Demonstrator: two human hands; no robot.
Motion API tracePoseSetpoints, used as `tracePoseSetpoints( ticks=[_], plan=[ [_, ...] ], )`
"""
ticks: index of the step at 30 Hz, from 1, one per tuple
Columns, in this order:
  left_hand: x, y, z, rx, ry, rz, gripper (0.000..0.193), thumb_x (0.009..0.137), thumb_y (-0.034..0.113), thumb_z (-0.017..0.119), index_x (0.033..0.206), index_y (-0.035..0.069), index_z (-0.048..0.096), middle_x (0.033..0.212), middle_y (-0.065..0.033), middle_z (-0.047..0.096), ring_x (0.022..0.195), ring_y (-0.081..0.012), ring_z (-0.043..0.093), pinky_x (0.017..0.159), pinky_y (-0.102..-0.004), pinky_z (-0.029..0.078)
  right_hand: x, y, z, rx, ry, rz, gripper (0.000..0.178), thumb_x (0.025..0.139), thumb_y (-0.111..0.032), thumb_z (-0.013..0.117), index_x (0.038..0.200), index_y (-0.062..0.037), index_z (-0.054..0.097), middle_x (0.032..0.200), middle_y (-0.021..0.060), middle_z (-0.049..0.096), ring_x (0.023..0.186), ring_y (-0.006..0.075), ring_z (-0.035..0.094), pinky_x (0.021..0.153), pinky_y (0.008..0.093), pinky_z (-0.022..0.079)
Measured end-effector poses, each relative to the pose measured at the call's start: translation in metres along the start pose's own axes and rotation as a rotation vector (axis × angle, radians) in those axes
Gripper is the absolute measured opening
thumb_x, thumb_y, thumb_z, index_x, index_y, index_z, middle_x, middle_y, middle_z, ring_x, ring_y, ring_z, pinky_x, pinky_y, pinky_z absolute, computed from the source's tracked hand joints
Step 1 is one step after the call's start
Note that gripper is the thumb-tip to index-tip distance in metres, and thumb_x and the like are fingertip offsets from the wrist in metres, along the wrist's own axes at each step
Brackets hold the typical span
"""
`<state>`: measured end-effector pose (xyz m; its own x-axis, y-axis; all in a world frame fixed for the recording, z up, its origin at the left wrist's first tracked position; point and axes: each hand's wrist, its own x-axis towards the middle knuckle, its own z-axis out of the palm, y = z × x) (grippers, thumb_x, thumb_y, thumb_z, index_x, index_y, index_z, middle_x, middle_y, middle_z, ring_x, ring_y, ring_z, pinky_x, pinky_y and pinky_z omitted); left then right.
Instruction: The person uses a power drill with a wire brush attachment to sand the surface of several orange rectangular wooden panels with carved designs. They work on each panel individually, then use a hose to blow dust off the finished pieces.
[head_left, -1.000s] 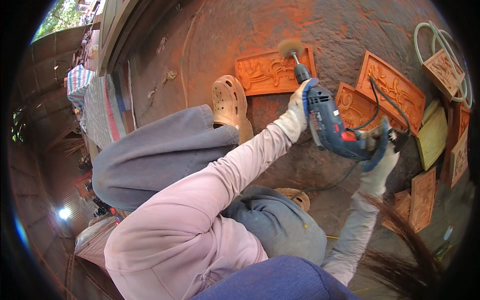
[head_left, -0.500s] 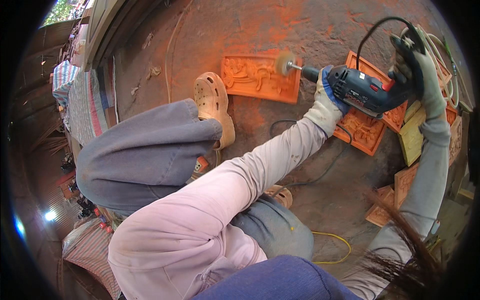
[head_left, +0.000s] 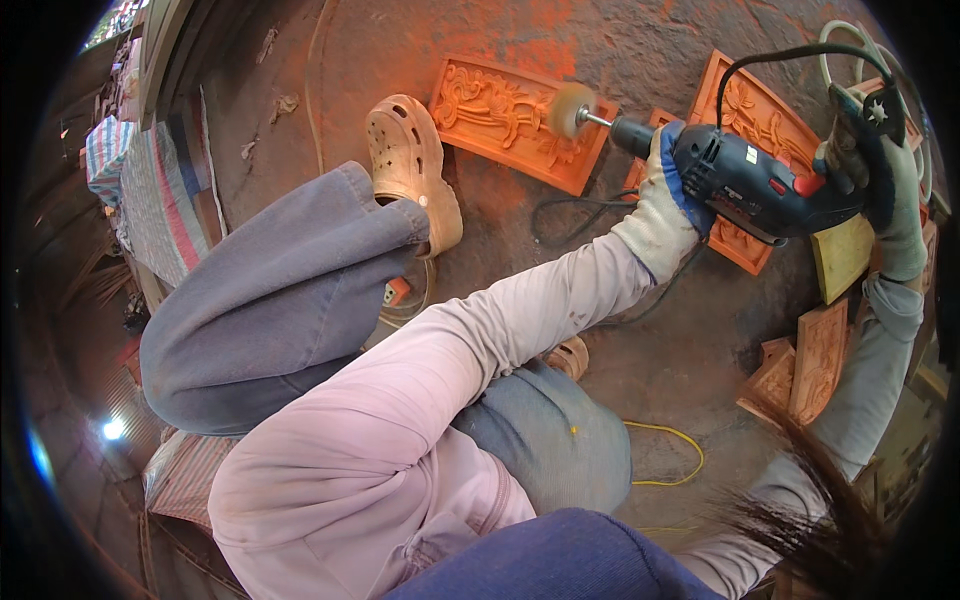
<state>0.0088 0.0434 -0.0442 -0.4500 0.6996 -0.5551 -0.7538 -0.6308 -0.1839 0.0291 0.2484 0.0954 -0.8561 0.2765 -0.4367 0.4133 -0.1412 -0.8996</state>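
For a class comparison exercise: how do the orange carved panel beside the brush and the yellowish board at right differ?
The carved panel is orange; the board is dull yellow. The panel bears raised relief; the board's visible face looks plain. The panel shows nearly whole, partly behind the brush; the board is partly hidden behind the drill.

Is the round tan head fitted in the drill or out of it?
In: the round tan head sits on a metal shank running into the drill at its front end.
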Motion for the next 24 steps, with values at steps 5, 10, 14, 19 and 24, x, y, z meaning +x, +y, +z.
tracePoseSetpoints(
  ticks=[5,10,14,19,24],
  plan=[
    [-0.014,0.002,-0.01,0.052,0.052,0.012,0.028,0.088,0.039,0.055,0.09,0.012,0.063,0.088,-0.0053,0.068,0.082,-0.0216,0.065,0.084,-0.0404,0.052,-0.015,0.019,0.005,0.085,0.062,0.014,0.019,0.097,-0.02,0.05,0.089,-0.0037,0.052,0.058,-0.0007,0.042,0.049,0.0103,0.045,0.057,0.0271,0.045],
    [-0.039,0.004,-0.027,0.09,0.133,-0.053,0.028,0.087,0.037,0.06,0.095,0.01,0.062,0.089,-0.0073,0.068,0.084,-0.0229,0.065,0.087,-0.043,0.051,-0.06,0.034,0.012,0.123,0.035,-0.009,0.021,0.097,-0.021,0.049,0.1,-0.0014,0.054,0.063,0.0009,0.046,0.057,0.0113,0.05,0.059,0.0279,0.045],
    [-0.064,0.014,-0.037,0.103,0.182,-0.118,0.029,0.086,0.036,0.063,0.096,0.008,0.061,0.091,-0.0084,0.068,0.084,-0.0235,0.066,0.087,-0.0434,0.052,-0.089,0.051,0.049,0.144,0.249,0.016,0.022,0.097,-0.023,0.05,0.094,-0.001,0.053,0.061,0.0022,0.045,0.058,0.0136,0.051,0.06,0.0287,0.045],
    [-0.065,0.014,-0.042,0.141,0.179,-0.176,0.03,0.087,0.038,0.06,0.096,0.009,0.061,0.092,-0.0085,0.068,0.085,-0.0242,0.065,0.087,-0.0434,0.051,-0.105,0.053,0.046,0.142,0.265,-0.01,0.02,0.098,-0.019,0.049,0.09,-0.001,0.052,0.058,0.0018,0.043,0.057,0.0143,0.051,0.061,0.0299,0.047],
    [-0.072,0.006,-0.054,0.184,0.207,-0.189,0.032,0.089,0.039,0.058,0.098,0.009,0.062,0.094,-0.0085,0.068,0.086,-0.0244,0.066,0.088,-0.0436,0.051,-0.116,0.065,0.054,0.109,0.397,0.005,0.019,0.096,-0.018,0.052,0.091,0.0,0.056,0.06,0.0009,0.045,0.055,0.0126,0.049,0.059,0.0289,0.046]
  ],
)
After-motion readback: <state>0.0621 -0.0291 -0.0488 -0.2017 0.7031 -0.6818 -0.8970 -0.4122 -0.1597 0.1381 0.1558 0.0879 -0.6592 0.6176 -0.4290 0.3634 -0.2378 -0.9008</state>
